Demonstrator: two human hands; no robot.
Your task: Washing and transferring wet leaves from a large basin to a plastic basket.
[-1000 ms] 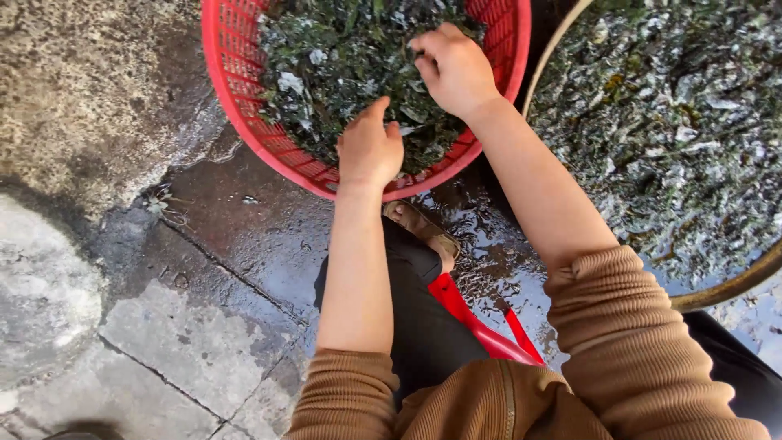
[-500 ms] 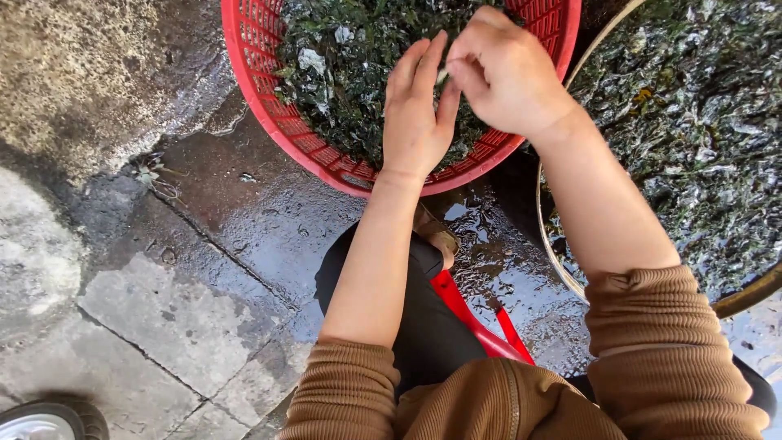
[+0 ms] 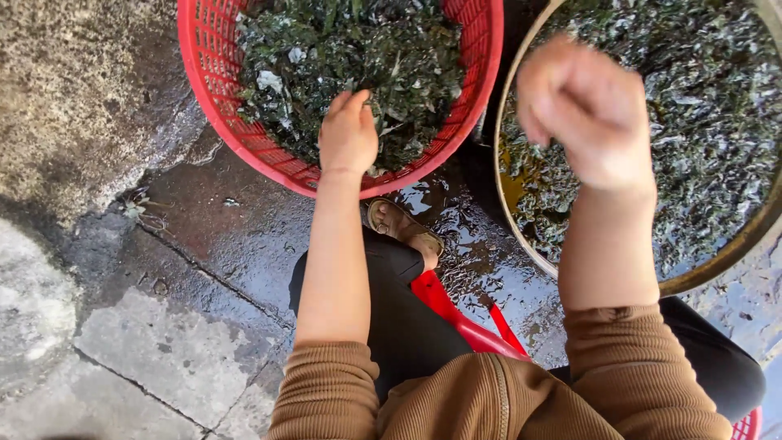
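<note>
Hands apart — left hand (image 3: 348, 134) spread on greens (image 3: 358, 57) in the red basket (image 3: 213, 81), right hand (image 3: 588, 114) curled, blurred, raised over the basin (image 3: 733, 253).

A wet stone floor (image 3: 204, 269) is seen; on it a red basket (image 3: 213, 98) and a round basin (image 3: 521, 244) are set side by side.

Far left, the red basket (image 3: 213, 98) is heaped with wet dark leaves (image 3: 358, 49), and the left hand (image 3: 348, 134) lies on its near side; far right, the metal basin (image 3: 521, 236) is full of the same leaves, with the right hand (image 3: 588, 114) raised blurred above its left edge. Between these 2 rims only a narrow dark gap stays open. The wet paving (image 3: 163, 326) at near left is open, while a sandalled foot (image 3: 403, 228) and a red stool (image 3: 444, 305) block the near middle.
</note>
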